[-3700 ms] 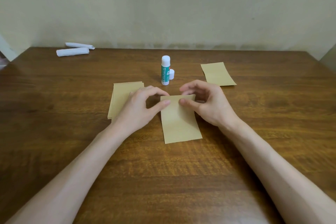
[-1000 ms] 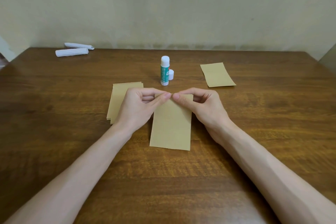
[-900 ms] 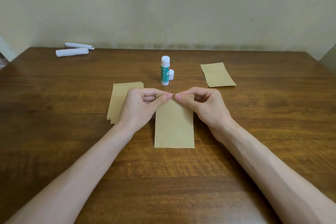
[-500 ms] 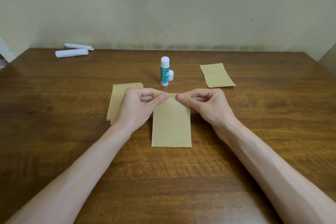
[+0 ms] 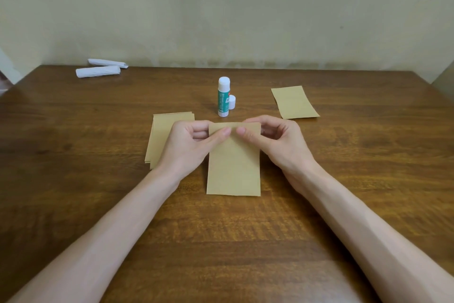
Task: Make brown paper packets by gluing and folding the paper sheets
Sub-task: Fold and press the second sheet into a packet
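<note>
A folded brown paper piece [image 5: 233,167] lies upright in the middle of the wooden table [image 5: 73,179]. My left hand [image 5: 189,145] pinches its top edge from the left, thumb on the front and fingers curled behind. From the right, my right hand [image 5: 275,141] pinches the same edge; the two thumbs almost meet. A stack of brown sheets [image 5: 163,135] lies just left, partly under my left hand. One finished brown packet [image 5: 293,102] lies at the back right. The glue stick [image 5: 223,97] stands open behind the paper, its white cap [image 5: 232,102] beside it.
Two rolled white paper pieces [image 5: 98,71] lie at the far left near the wall. The table's back edge meets a plain pale wall.
The paper has been squared up and pulled slightly towards me, so it now lies straight. Both hands moved from pressing its top to pinching its top edge, and barely shifted in the last second.
</note>
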### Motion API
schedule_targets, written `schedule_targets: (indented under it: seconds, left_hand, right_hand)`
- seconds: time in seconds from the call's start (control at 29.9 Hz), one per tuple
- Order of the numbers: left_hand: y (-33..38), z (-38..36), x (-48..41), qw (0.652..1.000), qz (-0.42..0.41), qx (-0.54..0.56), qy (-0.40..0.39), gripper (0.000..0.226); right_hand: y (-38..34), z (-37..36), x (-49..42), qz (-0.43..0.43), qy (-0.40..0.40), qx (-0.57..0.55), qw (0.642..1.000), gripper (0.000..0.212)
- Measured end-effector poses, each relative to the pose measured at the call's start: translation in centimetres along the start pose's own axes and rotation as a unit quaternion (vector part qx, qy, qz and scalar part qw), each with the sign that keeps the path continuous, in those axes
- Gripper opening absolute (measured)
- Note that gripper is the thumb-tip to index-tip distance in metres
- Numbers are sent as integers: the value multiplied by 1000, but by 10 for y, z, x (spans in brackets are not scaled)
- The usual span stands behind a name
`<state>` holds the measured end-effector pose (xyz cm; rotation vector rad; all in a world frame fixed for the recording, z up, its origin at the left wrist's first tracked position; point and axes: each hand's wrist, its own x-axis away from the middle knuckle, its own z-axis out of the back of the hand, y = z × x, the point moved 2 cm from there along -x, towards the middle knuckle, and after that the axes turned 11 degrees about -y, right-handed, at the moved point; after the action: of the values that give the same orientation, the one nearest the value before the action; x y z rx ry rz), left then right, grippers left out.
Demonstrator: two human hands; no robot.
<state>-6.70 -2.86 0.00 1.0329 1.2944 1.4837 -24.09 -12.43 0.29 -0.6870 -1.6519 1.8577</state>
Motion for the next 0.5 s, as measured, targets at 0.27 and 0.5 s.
schedule_targets:
  seconds: [0.27, 0.5]
  left_hand:
    - [2, -3, 2, 1000, 13, 2, -8, 15]
    - [3, -4, 2, 999, 26, -14, -12, 13]
  right_hand:
    - [2, -3, 1, -7, 4, 9, 1000, 23]
    - [3, 0, -2, -26, 17, 29, 999, 21]
